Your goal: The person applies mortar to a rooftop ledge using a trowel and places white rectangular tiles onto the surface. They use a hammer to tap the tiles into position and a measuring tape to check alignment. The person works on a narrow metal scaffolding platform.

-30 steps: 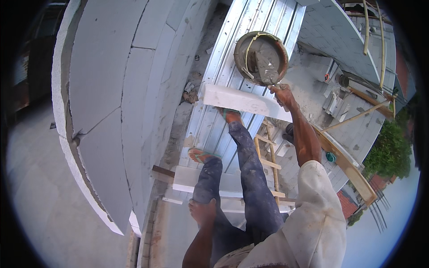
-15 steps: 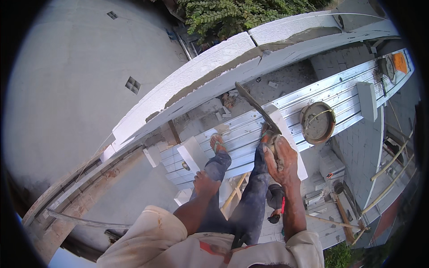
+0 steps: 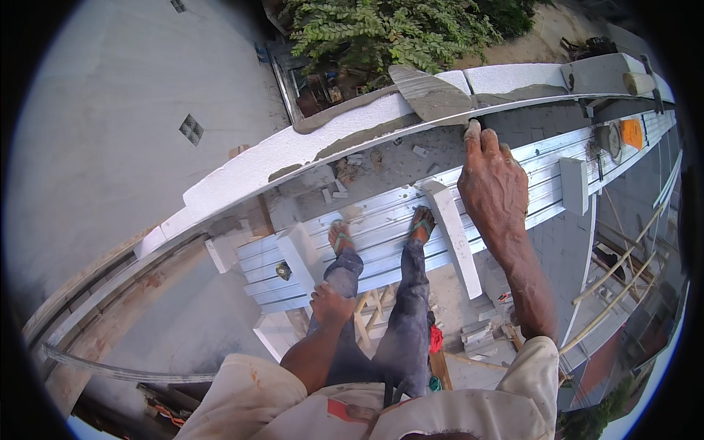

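My right hand [image 3: 495, 172] is wrapped round a trowel, its handle mostly hidden in the fingers. The broad grey trowel blade [image 3: 429, 94] lies over the top edge of a curved wall of white blocks [image 3: 257, 154], beside patches of grey mortar [image 3: 367, 136]. More mortar bulges along the wall's far edge next to the blade. My left hand [image 3: 332, 304] rests on my left leg, fingers curled, with nothing visible in it. Whether the blade touches the wall cannot be made out.
I stand in sandals on a ribbed metal platform [image 3: 374, 209]. White blocks stand on it, one [image 3: 455, 238] beside my right foot and another [image 3: 574, 183] farther right. An orange object [image 3: 631, 133] sits at the far right. Bamboo poles [image 3: 609, 286] and a lower level show below; leafy branches [image 3: 396, 37] overhang beyond the wall.
My right hand has swung the trowel from above my right leg forward to the wall top, the blade turning from edge-on to broadside. My left hand stays on my leg. The view has shifted.
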A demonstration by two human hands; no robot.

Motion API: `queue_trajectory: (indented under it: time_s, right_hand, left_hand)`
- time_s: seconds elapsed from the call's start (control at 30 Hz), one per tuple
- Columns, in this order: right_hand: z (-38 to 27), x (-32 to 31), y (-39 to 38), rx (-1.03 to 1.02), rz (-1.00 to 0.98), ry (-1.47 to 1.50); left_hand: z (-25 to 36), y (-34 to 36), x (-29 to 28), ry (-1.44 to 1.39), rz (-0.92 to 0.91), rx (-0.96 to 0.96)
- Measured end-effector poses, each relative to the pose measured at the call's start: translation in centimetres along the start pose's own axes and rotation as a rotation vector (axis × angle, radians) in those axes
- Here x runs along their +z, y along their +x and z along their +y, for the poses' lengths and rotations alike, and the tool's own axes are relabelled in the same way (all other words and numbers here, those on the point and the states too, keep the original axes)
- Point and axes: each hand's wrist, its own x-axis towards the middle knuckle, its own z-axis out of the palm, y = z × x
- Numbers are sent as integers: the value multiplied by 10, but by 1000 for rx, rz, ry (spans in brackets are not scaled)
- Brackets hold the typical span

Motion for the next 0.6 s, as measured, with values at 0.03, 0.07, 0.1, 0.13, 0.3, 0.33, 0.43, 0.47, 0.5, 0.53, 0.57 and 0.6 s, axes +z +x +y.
queue_trajectory:
  time_s: [0.03, 0.07, 0.1, 0.13, 0.3, 0.33, 0.43, 0.47, 0.5, 0.53, 0.57, 0.6]
  right_hand:
    - [17, -4, 3, 66, -1, -10]
    - [29, -8, 1, 133, -2, -21]
    - [24, -7, -1, 117, 9, -66]
    - [9, -4, -5, 81, 33, -81]
    - [-92, 2, -3, -370, -16, 383]
    - [-93, 8, -8, -363, -48, 490]
    - [-90, 38, -51, -247, 41, 837]
    - [-79, 52, -73, -164, 69, 947]
    - [-70, 68, -100, -46, 92, 979]
    - [-57, 88, -127, 80, 109, 1012]
    - [-37, 112, -156, 227, 15, 1077]
    - [-19, 135, -188, 356, -91, 1151]
  left_hand:
    - [2, 3, -5, 7, -3, 27]
    - [4, 5, -10, 14, -6, 55]
    - [5, 10, -9, 33, 15, 67]
    - [7, 13, -8, 54, 38, 84]
    - [10, 8, -5, 126, 20, 60]
    - [16, 15, -7, 169, 5, 115]
    - [23, 13, -8, 231, 2, 176]
    - [28, 11, -5, 248, -4, 194]
    - [31, 10, -1, 275, 14, 196]
    - [31, 11, 4, 309, 27, 199]
    - [30, 13, 6, 360, 28, 215]
    - [34, 9, 5, 356, 18, 185]
